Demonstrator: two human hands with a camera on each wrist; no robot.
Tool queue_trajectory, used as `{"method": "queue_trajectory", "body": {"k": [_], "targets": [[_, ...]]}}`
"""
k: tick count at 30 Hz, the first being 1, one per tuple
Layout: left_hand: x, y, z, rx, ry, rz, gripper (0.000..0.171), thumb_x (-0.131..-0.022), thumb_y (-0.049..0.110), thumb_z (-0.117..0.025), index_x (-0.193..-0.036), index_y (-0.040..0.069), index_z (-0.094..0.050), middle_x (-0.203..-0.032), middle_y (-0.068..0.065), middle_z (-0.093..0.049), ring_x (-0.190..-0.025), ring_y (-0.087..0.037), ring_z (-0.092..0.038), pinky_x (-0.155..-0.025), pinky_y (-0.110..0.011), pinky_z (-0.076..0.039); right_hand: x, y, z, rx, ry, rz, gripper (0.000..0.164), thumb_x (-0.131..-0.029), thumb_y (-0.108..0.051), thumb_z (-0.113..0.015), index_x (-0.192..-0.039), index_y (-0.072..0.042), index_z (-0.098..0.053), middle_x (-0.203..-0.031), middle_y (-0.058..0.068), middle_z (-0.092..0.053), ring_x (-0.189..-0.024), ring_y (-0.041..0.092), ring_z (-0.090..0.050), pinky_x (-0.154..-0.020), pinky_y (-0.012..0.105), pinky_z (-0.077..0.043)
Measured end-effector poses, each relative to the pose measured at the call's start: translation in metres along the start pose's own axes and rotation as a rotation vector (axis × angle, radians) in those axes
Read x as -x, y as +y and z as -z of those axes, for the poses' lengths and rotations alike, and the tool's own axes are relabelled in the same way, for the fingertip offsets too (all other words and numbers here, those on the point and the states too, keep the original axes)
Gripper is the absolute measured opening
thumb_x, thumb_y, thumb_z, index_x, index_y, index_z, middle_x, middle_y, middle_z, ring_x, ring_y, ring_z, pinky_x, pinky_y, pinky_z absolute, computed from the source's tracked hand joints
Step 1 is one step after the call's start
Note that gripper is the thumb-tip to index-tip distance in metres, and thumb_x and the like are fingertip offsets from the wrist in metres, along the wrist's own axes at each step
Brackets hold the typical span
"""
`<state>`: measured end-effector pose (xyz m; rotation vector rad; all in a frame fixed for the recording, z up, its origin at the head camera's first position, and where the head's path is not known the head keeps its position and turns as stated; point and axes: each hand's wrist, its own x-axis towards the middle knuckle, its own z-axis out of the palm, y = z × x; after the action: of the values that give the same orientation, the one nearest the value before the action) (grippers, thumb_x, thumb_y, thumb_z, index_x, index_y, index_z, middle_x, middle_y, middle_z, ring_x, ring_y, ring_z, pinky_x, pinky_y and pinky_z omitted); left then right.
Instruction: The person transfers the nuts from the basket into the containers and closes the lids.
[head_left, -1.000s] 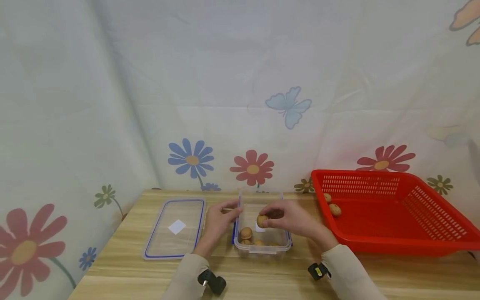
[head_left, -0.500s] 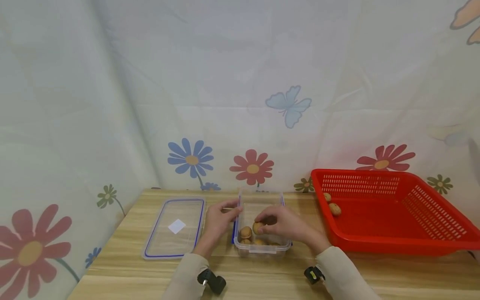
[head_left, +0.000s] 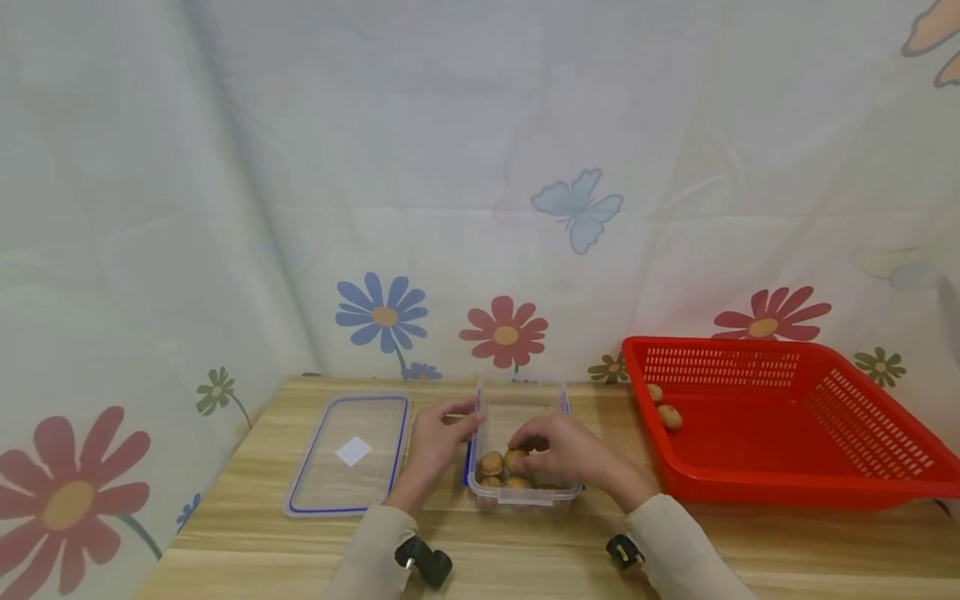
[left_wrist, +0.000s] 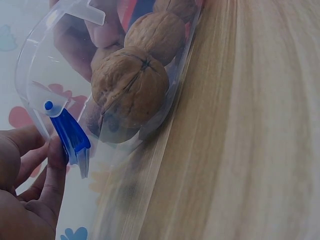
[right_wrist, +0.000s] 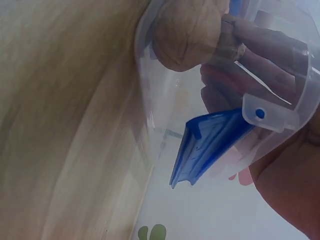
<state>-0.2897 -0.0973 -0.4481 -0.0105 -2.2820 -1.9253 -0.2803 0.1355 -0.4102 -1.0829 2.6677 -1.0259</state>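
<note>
A clear plastic box with blue side latches stands on the table, several walnuts lying at its near end. My left hand grips the box's left rim; in the left wrist view its fingers are at the rim beside a blue latch. Inside the box, my right hand pinches a walnut between thumb and fingers, low beside the other walnuts. Through the clear wall in the right wrist view, the right fingers show around that walnut, partly hidden by a nearer one.
To the left, a clear lid with a blue seal and a white label lies flat on the wooden table. A large red basket stands at the right, two walnuts at its left side. A flowered cloth hangs behind.
My right hand has lowered the walnut toward the box's near end, bringing it next to the other walnuts. The left hand has stayed at the rim.
</note>
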Motion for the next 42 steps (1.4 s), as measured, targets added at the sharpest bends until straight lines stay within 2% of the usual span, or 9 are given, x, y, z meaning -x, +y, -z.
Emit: {"method": "queue_trajectory", "body": {"k": [10,24,30,35,42], "targets": [[0.001,0.001,0.000,-0.001,-0.004,-0.006,0.028,-0.095,0.010,-0.082,-0.121,0.000,-0.078,-0.113,-0.015,-0.076,-0.086,-0.021,-0.075,-0.075,-0.030,-0.065,0.000,-0.005,-0.003,0.080,-0.011,-0.020,0.017,-0.093,-0.014,-0.084,-0.109,-0.009,-0.081,-0.104,-0.001,-0.078,-0.096,0.020,-0.069,-0.093,0.045,-0.060],[-0.002,0.004,-0.001,0.009,0.004,-0.006,0.026,-0.095,0.006,-0.080,-0.120,-0.001,-0.078,-0.111,-0.014,-0.076,-0.085,-0.020,-0.075,-0.075,-0.029,-0.065,-0.003,-0.005,-0.006,0.181,-0.008,0.016,0.013,-0.091,-0.011,-0.085,-0.104,-0.008,-0.082,-0.097,-0.003,-0.078,-0.089,0.019,-0.070,-0.087,0.039,-0.062],[-0.003,0.004,-0.001,0.015,0.002,-0.011,0.026,-0.095,0.005,-0.080,-0.120,-0.001,-0.078,-0.111,-0.014,-0.076,-0.085,-0.018,-0.074,-0.074,-0.028,-0.064,-0.002,-0.006,-0.004,0.136,0.008,0.028,0.014,-0.092,-0.010,-0.083,-0.105,-0.004,-0.081,-0.101,0.003,-0.079,-0.094,0.021,-0.073,-0.090,0.043,-0.062],[-0.003,0.004,0.000,0.027,-0.007,-0.017,0.028,-0.095,0.006,-0.081,-0.121,-0.003,-0.077,-0.110,-0.015,-0.076,-0.083,-0.017,-0.074,-0.073,-0.027,-0.064,-0.001,-0.006,0.000,0.045,-0.002,-0.034,0.022,-0.094,-0.014,-0.083,-0.112,-0.003,-0.079,-0.107,0.007,-0.078,-0.097,0.022,-0.072,-0.094,0.047,-0.062],[-0.001,0.002,0.002,0.038,-0.023,-0.029,0.030,-0.095,0.007,-0.080,-0.122,-0.006,-0.076,-0.110,-0.017,-0.076,-0.083,-0.018,-0.074,-0.074,-0.028,-0.065,0.001,-0.006,0.009,-0.046,0.003,-0.031,0.026,-0.094,-0.012,-0.083,-0.117,-0.001,-0.077,-0.112,0.012,-0.077,-0.098,0.021,-0.072,-0.094,0.042,-0.062]]}}
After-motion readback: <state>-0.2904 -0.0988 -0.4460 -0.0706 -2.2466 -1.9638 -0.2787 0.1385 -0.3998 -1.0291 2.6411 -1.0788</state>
